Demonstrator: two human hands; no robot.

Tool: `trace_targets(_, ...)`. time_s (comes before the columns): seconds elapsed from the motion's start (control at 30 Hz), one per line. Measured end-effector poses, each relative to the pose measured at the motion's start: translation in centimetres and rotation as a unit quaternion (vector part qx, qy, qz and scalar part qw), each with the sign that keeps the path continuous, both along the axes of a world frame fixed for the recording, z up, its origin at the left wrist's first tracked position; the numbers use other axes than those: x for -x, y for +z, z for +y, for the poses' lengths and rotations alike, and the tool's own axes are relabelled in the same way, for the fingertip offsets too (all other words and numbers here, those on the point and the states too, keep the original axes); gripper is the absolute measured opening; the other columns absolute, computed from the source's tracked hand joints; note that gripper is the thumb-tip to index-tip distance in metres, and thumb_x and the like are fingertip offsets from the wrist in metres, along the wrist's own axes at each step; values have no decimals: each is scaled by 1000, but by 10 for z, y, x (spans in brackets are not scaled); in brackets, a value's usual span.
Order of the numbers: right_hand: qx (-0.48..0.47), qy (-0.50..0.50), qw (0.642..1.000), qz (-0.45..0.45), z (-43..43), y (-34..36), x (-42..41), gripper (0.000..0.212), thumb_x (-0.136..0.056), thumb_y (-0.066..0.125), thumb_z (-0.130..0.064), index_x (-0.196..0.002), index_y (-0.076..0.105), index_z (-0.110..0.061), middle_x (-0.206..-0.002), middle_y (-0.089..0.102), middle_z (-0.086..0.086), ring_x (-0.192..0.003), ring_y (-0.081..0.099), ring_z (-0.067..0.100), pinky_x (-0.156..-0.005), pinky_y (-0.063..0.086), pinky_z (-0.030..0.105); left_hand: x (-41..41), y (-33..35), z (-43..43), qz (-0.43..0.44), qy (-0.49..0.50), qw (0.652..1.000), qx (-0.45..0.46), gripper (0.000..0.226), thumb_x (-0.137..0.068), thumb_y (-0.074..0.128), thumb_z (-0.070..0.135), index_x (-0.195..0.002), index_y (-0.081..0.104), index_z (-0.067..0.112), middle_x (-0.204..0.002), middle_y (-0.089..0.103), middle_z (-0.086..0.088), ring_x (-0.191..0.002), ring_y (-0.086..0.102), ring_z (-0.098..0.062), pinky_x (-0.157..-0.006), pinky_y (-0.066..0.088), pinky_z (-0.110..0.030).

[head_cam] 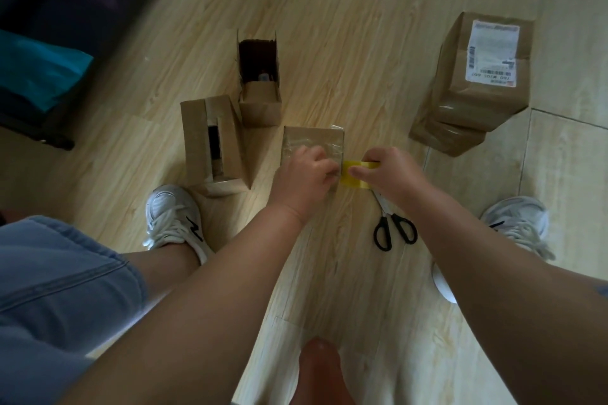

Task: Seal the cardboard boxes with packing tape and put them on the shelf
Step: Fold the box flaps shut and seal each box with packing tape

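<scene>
Head view: a small box (311, 141) sat on the wood floor (362, 43) btw the person's feet, its top already glossy w/ tape. The left hand (304, 174) lay on it, fingers curled over the right edge, gripping the box where the strip ran on. The right hand (393, 173) clutched the yellow tape roll (357, 173) just beside that edge. Scissors (394, 227) lay on the floor near the right wrist, untouched. Two open boxes (214, 145) stood to the left & behind; a sealed stack (477, 82) w/ a shipping label stood well apart at right.

Step, prob.: mid-seal on this box. The next move calls for drawing the strip down the side, pressing it flat, then freeing one hand for the scissors w/o letting the tape twist.
</scene>
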State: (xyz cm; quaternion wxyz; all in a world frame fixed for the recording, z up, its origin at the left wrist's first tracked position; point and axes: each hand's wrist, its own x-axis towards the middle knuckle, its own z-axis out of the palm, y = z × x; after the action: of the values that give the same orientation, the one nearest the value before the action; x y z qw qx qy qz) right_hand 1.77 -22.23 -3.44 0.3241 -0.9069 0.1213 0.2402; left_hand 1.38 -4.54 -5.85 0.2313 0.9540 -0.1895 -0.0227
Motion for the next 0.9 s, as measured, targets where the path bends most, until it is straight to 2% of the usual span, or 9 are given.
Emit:
trace_targets(0.13,-3,9,1000,5,-3,-3,0,26,-91,69,-43,-89,66,-17,-81,63,2,-72,58,16,-60,42,28,0,-6,-5,-66,-14,997,-41,8,-78,77,16,-85,72,16,-84,63,-1,-75,58,-26,-52,36,-29)
trace_targets(0.2,-19,6,1000,6,-6,-2,-1,26,-89,70,-43,-91,67,-16,-83,64,4,-74,59,17,-63,44,30,-1,-7,-7,-92,-17,994,-56,6,-79,74,17,-83,70,16,-82,63,0,-70,57,-24,-50,32,-26)
trace_targets(0.3,-53,2,998,28,-11,-3,-2,22,-89,69,-38,-95,67,-17,-87,65,5,-80,62,18,-67,47,32,-4,-9,-8,-101,-20,993,-62,7,-79,66,20,-85,69,18,-83,63,2,-72,57,-22,-49,32,-26)
trace_targets(0.37,-48,3,998,34,-16,-5,-2,19,-88,65,-36,-95,68,-19,-91,66,7,-87,64,22,-70,51,36,-3,-10,-8,-91,-14,994,-58,8,-76,69,21,-84,68,19,-84,62,4,-73,56,-21,-49,35,-26)
trace_targets(0.53,-44,10,998,32,-22,-7,2,21,-93,64,-41,-97,66,-20,-88,65,3,-79,61,16,-65,46,29,1,-12,-7,-85,5,995,-47,14,-79,74,26,-91,69,20,-88,62,5,-78,55,-19,-52,38,-27)
trace_targets(0.67,-2,32,999,-2,-22,-9,-3,25,-94,61,-44,-95,68,-20,-84,65,1,-82,62,18,-67,47,31,2,-12,-10,-85,19,995,-41,10,-82,73,25,-88,67,20,-88,62,4,-80,55,-20,-54,34,-27)
trace_targets(0.77,34,47,998,-5,-18,-12,-7,29,-95,57,-43,-99,68,-16,-88,65,4,-91,61,23,-81,48,38,1,-14,-11,-86,32,995,-39,12,-80,76,26,-86,66,20,-87,62,5,-80,55,-20,-55,33,-26)
trace_targets(0.9,82,101,991,-10,-16,-19,-16,27,-99,54,-41,-115,65,-22,-106,60,3,-112,47,22,-103,33,38,4,-21,-12,-99,31,994,-36,12,-81,75,23,-88,66,18,-88,61,3,-79,54,-21,-55,39,-28)
